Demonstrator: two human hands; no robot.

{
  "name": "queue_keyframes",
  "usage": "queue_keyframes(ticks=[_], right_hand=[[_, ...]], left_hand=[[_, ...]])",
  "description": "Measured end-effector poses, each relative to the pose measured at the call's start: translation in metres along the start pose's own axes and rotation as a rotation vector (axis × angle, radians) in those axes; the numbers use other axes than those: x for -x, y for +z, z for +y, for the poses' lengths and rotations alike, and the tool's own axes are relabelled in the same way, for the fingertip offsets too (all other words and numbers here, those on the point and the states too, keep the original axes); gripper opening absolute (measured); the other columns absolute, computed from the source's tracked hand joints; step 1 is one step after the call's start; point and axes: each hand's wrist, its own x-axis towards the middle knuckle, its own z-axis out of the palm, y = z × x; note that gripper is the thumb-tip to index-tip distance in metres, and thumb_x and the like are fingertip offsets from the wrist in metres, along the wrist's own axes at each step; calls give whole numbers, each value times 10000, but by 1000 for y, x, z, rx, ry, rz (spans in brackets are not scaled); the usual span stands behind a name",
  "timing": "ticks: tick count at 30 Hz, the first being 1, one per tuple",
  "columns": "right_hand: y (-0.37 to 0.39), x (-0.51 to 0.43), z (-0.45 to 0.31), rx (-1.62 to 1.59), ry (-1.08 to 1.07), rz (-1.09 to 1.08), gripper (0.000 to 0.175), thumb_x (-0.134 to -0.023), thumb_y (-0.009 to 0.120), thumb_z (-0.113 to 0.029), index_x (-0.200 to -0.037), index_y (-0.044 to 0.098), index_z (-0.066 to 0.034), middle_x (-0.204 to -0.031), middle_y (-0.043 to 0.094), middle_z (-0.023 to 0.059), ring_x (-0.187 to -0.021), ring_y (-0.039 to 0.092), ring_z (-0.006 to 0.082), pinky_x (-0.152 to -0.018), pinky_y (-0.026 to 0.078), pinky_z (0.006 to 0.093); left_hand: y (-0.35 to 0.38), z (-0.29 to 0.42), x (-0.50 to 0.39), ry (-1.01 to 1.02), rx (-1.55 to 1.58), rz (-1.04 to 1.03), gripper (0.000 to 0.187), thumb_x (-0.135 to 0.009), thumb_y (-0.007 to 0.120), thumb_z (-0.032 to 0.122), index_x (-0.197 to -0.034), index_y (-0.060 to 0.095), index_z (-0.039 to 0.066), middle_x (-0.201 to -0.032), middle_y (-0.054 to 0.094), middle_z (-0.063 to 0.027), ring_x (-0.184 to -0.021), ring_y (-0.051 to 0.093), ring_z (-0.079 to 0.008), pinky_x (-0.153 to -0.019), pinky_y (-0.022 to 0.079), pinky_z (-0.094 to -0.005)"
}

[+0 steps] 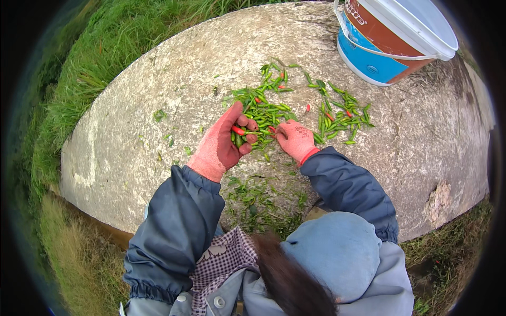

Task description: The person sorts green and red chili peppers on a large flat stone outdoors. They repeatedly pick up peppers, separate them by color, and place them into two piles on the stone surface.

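My left hand (228,142), in a pink coated work glove, is cupped palm up around several chili peppers, a red one (237,130) among the green. Close to its right, my right hand (294,139), in the same kind of glove, has its thumb and fingertips together at a red chili pepper (272,129); whether it grips the pepper is hard to tell. Beyond both hands lies a pile of mostly green chili peppers (272,110) on the concrete slab (166,83). A second group of green and red chili peppers (344,112) lies right of my right hand.
A white plastic bucket (389,43) with a blue and brown print stands at the slab's far right. Loose leaves and stems (257,201) are scattered near my body. Grass (102,59) borders the slab's left edge. A broken patch (438,203) marks the slab at right.
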Motion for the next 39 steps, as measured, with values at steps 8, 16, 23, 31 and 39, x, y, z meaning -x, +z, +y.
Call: queue_keyframes(ticks=[8,16,23,31,39], right_hand=[[-53,3,11,-1406,426,-427,71,-864,516,-137,-832,558,-90,-681,472,-23,-542,393,60,-445,261,208],[-82,24,-29,-1328,94,-534,130,-891,527,-174,-793,504,-91,-655,433,-18,-538,396,73,-463,294,225],[-90,27,-55,-1126,353,-436,191,-885,569,-198,-766,535,-52,-665,462,-25,-555,405,53,-491,316,221],[-93,35,-56,-1241,212,-384,217,-840,662,-213,-962,610,-42,-683,508,-41,-520,390,11,-427,263,202],[-72,61,-37,9,-263,-1195,277,-828,601,-345,-954,679,-110,-913,655,128,-844,628,250,-711,475,394]], left_hand=[[0,-1,-4,12,-121,-15,330,-889,579,412,-828,549,90,-785,566,-52,-605,522,-150,-444,366,-246],[13,-16,3,41,-470,9,286,-886,603,285,-1075,586,71,-802,560,-12,-605,515,-102,-475,373,-230],[12,-18,2,18,-493,48,255,-882,606,264,-1030,584,58,-805,569,-19,-614,525,-98,-466,368,-225],[7,-20,-3,-302,-134,-60,190,-891,581,282,-901,551,94,-776,544,-19,-585,500,-105,-415,338,-212],[2,7,-3,-97,109,-140,234,-905,511,311,-780,523,114,-781,512,-19,-679,485,-159,-426,348,-233]])
